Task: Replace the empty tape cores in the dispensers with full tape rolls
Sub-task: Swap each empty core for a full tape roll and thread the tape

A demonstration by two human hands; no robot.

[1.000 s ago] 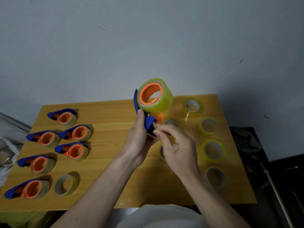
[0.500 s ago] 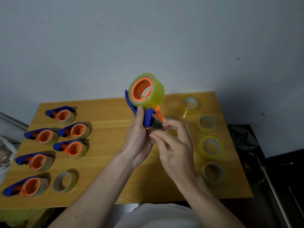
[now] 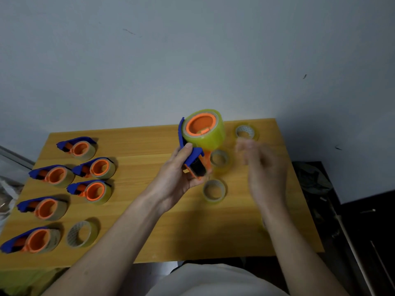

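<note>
My left hand [image 3: 177, 174] curls around the blue dispenser [image 3: 192, 157], lifted above the table [image 3: 149, 231], full roll [image 3: 205, 130] mounted. My right hand [image 3: 265, 167], blurred, seems open and empty. With one-handed support the dispenser may tilt and slip.

A wooden table [image 3: 132, 242] stands against a grey wall. On its left part lie six blue and orange tape dispensers [image 3: 90, 191], each with a roll in it, and one loose roll of tape [image 3: 82, 233] near the front edge. More loose rolls [image 3: 214, 190] lie on the right part.
</note>
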